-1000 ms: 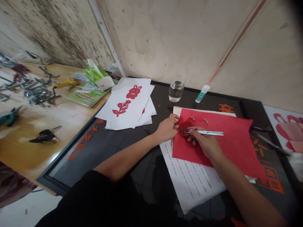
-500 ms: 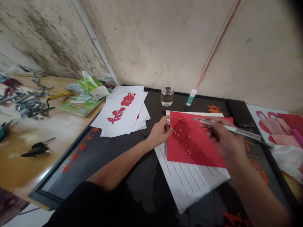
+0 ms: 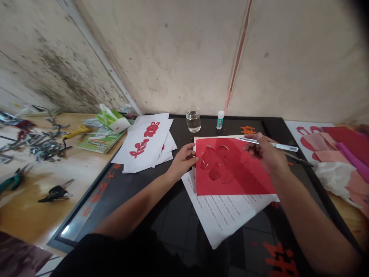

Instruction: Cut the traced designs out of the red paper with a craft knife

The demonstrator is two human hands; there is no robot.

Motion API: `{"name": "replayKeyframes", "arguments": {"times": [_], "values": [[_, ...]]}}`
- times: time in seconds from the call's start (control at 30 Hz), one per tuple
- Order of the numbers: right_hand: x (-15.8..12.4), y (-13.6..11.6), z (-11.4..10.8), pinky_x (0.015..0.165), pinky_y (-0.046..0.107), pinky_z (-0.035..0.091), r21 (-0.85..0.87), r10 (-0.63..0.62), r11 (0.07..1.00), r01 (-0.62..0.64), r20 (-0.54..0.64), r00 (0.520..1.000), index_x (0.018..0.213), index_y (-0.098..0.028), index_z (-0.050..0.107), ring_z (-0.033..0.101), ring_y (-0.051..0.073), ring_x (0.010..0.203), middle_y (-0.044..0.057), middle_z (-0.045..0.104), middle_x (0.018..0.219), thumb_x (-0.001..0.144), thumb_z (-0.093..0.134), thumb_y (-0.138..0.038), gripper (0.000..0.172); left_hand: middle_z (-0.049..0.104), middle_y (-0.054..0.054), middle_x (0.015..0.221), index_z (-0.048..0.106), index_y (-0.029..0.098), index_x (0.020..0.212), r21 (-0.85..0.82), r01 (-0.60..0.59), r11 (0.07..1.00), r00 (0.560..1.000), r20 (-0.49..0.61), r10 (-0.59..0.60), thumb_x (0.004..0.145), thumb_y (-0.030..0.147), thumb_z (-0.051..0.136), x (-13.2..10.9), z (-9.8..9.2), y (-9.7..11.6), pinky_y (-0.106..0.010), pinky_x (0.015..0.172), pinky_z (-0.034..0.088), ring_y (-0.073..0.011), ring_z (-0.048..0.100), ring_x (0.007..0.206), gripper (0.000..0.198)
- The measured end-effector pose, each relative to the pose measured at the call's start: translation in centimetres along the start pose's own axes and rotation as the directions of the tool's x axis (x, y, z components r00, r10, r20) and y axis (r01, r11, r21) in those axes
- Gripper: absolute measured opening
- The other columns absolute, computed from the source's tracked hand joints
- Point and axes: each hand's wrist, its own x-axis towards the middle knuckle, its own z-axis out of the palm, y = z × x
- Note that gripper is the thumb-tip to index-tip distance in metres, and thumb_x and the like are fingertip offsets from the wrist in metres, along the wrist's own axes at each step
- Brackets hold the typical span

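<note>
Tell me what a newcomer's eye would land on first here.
Most likely the bright red sheet on the dark tabletop, curved cuts showing in its left half. Next, the right hand over it, holding a slim silver tool. Then perhaps the red cut-outs on white paper, off to the left.

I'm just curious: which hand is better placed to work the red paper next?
Probably the right hand: it holds a slim tool over the red paper; the left hand is at the paper's edge.

Looks like a small craft workshop: bench (image 3: 24,207) with metal parts (image 3: 44,143) and pliers (image 3: 14,180); glue stick (image 3: 220,120); cut red sheet (image 3: 238,175); stained wall (image 3: 158,57).
</note>
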Motion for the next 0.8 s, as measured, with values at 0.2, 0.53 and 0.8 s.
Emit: {"name": "replayKeyframes", "arguments": {"times": [0.2,0.53,0.8], "values": [[1.1,2.2,-0.9,0.049,0.022,0.038,-0.127,-0.112,0.986,0.109,-0.023,0.993,0.098,-0.02,0.072,0.056,0.011,0.057,0.004,0.072,0.075,0.083,0.065,-0.047,0.031,0.064,-0.002,0.093,0.043,0.019,0.128,-0.076,0.047,0.996,0.999,0.008,-0.046,0.067,0.018,0.07,-0.1,-0.5,0.0,-0.023,0.06,0.045,-0.0116,0.06,0.069,0.067],[1.8,1.9,-4.5,0.096,0.042,0.049,-0.5,-0.467,0.797,0.338,-0.158,0.87,0.106,-0.03,0.071,0.065,0.022,0.102,0.002,0.072,0.108,0.085,0.065,-0.039,0.023,0.066,-0.005,0.094,0.05,0.021,0.128,-0.219,0.145,0.965,0.977,0.183,-0.106,0.066,0.022,0.072,-2.1,0.3,1.7,-0.026,0.065,0.045,-0.0139,0.061,0.073,0.066],[0.2,-0.1,-6.0,0.084,0.037,0.051,-0.443,-0.296,0.877,0.188,-0.189,0.936,0.106,-0.029,0.073,0.063,0.022,0.099,0.004,0.072,0.104,0.082,0.07,-0.038,0.026,0.065,0.001,0.083,0.052,0.019,0.128,0.205,0.129,0.97,0.991,0.009,-0.133,0.062,0.019,0.079,-4.0,0.7,0.6,-0.026,0.067,0.045,-0.0127,0.058,0.072,0.07]]}}
